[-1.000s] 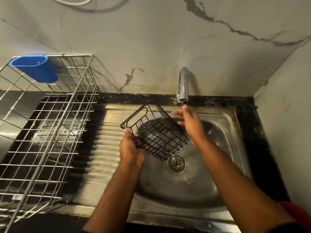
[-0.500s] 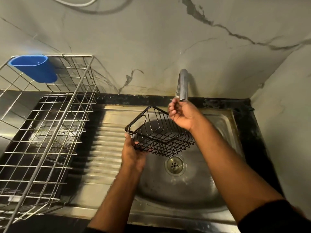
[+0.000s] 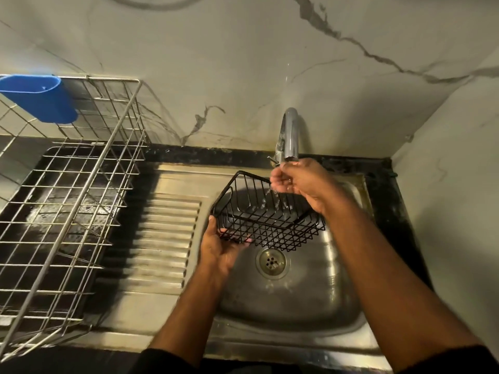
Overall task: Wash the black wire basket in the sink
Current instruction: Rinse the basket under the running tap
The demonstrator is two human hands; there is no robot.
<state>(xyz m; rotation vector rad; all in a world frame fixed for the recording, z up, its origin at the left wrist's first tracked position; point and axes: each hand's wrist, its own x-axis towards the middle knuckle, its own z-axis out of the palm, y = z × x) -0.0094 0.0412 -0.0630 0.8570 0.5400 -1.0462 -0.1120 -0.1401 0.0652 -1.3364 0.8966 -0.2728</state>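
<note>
A home kitchen: stainless steel sink (image 3: 337,317) with ridged drainboard (image 3: 167,238), chrome tap (image 3: 290,133), wire dish rack (image 3: 67,211), marble-patterned wall (image 3: 243,63).

You see a stainless steel sink (image 3: 310,300), brushed and dully shiny, its bowl wet and its draining board left of the bowl ribbed. Over that bowl, the basket (image 3: 267,220) is thin wire coated matt black. The tap (image 3: 289,136) behind the sink is polished chrome. Left of the sink, your drying rack (image 3: 70,190) is bright bare metal wire, carrying a smooth blue plastic cup (image 3: 37,97). The wall (image 3: 216,63) is glossy veined marble.
</note>
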